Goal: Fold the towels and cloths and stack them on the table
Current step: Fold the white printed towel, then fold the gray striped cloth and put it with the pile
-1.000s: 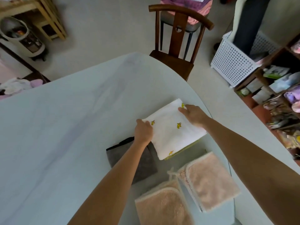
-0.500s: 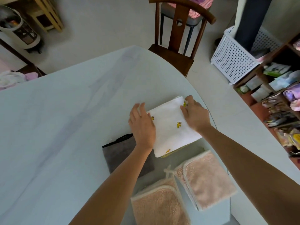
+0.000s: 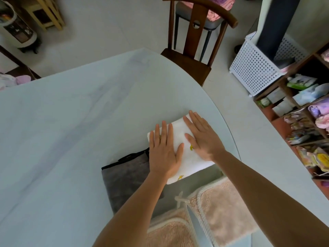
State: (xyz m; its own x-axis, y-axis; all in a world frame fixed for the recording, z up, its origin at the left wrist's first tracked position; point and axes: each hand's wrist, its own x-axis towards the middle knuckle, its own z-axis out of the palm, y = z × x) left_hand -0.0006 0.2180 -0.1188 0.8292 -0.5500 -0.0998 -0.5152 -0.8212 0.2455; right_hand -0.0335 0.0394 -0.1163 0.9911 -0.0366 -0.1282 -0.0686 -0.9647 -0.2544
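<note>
A folded white cloth with small yellow prints (image 3: 191, 160) lies near the right edge of the pale round table (image 3: 71, 132). My left hand (image 3: 164, 152) presses flat on its left half with straight fingers. My right hand (image 3: 203, 138) lies flat on its right half, fingers pointing away from me. A folded grey cloth (image 3: 126, 175) sits beside it to the left, partly under my left forearm. Two folded peach fleece cloths lie nearer me, one (image 3: 226, 209) to the right and one (image 3: 170, 232) at the bottom edge.
A dark wooden chair (image 3: 192, 56) stands at the table's far side. A white perforated basket (image 3: 256, 68) sits on the floor to the right, beside wooden shelves (image 3: 302, 111) crowded with packets. Pink fabric lies on a stool behind the chair.
Both hands let go of the white cloth's edges and now lie flat on top of it. The view has tilted slightly downward.
</note>
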